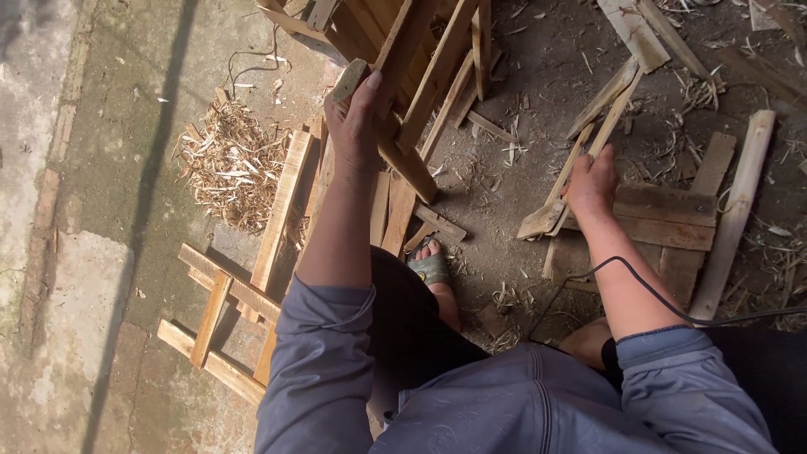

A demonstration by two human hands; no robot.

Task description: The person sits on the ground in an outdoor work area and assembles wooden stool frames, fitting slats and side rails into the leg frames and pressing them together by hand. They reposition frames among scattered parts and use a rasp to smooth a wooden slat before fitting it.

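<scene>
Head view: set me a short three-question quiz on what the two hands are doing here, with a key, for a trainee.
1. True or false: the left hand grips the end of a wooden frame piece.
2. What does the right hand hold? A) a thin wooden slat B) a hammer C) a black cable
3. Fill in: the pile of wood shavings lies on the ground to the ___ of the left hand, as seen in the picture.

Key:
1. True.
2. A: the thin wooden slat runs through the hand; the black cable only crosses the forearm.
3. Left.
</scene>
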